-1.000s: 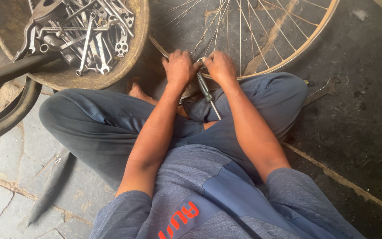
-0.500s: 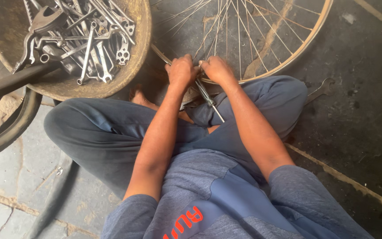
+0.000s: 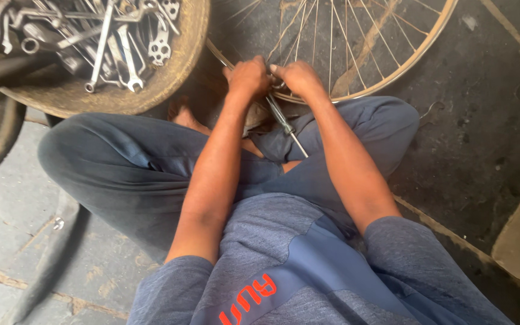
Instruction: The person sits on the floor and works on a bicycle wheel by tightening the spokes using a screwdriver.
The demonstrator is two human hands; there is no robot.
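bowl: round pan [image 3: 170,84] top left, full of loose wrenches [image 3: 115,36]
floor: dark grimy concrete [image 3: 482,132]
my hands: left hand [image 3: 248,77] and right hand [image 3: 299,78] both clamped around a screwdriver [image 3: 284,123] at the wheel rim [image 3: 392,72], just over my lap

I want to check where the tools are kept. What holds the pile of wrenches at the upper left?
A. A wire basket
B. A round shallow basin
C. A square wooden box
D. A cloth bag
B: the wrenches lie heaped in a round shallow basin with a worn curved rim, beside the person's knee.
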